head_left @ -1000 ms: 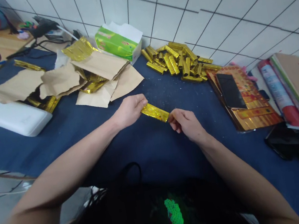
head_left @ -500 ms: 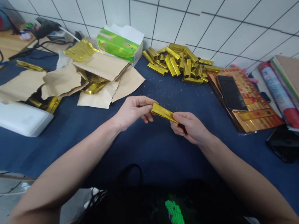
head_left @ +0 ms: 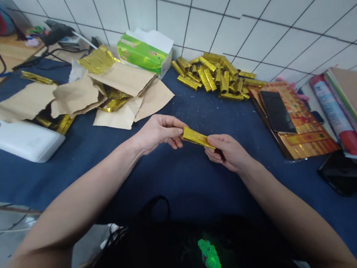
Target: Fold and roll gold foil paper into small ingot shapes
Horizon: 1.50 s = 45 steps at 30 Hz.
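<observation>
A folded strip of gold foil paper (head_left: 196,137) is held between both hands above the blue table cover (head_left: 178,178). My left hand (head_left: 158,132) pinches its left end with thumb and fingers. My right hand (head_left: 230,152) grips its right end, fingers curled. Behind them, near the tiled wall, lies a pile of several folded gold pieces (head_left: 215,77). At the back left are torn brown paper sheets (head_left: 105,93) mixed with loose gold foil (head_left: 97,60).
A white power bank (head_left: 20,139) lies at the left. A green tissue box (head_left: 144,54) stands by the wall. At the right a black phone (head_left: 275,110) rests on a stack of gold printed sheets (head_left: 303,137), beside books and folders (head_left: 356,112). Cables lie at the far left.
The gold strip went from a flatter, wider shape to a narrower folded bar. Both hands stayed on its ends and dropped slightly toward me.
</observation>
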### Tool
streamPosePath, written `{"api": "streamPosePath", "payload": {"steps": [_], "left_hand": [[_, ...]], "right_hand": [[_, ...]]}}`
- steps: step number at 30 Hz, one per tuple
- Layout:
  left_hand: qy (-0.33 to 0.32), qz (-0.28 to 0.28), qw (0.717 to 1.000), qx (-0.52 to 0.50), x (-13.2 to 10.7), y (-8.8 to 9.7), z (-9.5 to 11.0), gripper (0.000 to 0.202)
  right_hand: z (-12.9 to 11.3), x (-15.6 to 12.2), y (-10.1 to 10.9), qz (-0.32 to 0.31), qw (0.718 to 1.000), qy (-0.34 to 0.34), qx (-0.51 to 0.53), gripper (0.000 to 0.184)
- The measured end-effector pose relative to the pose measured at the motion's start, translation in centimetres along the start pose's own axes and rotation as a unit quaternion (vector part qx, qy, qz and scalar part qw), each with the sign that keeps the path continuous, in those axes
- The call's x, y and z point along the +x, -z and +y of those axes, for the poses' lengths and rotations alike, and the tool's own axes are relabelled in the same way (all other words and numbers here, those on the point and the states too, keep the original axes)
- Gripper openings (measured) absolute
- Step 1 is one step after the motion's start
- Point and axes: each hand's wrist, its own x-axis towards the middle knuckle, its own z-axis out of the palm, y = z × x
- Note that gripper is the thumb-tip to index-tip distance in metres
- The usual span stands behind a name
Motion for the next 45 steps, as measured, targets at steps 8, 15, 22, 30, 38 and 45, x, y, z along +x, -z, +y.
{"api": "streamPosePath", "payload": {"steps": [8,15,22,30,38,45], "left_hand": [[-0.005,0.008,0.999,0.045,0.1,-0.3,0.0,0.013],[-0.025,0.029,0.998,0.051,0.2,-0.4,0.1,0.016],[-0.037,0.031,0.997,0.067,0.1,-0.6,0.2,0.014],[-0.074,0.070,0.994,0.044,0.0,-1.0,-0.2,0.009],[0.019,0.058,0.998,-0.022,-0.1,-0.9,-0.2,0.019],[0.032,0.059,0.992,0.108,0.2,-1.1,-0.6,0.021]], "right_hand": [[0.1,0.1,0.1,-0.006,1.000,-0.007,-0.006,0.033],[0.0,0.0,0.0,0.000,1.000,-0.012,-0.011,0.034],[0.1,0.0,0.0,-0.002,1.000,-0.009,-0.020,0.035],[0.1,0.0,-0.3,0.010,0.999,-0.007,-0.053,0.037],[0.6,0.0,-0.4,0.028,0.997,0.008,-0.069,0.037],[0.9,-0.1,-0.8,0.064,0.987,0.035,-0.144,0.037]]}}
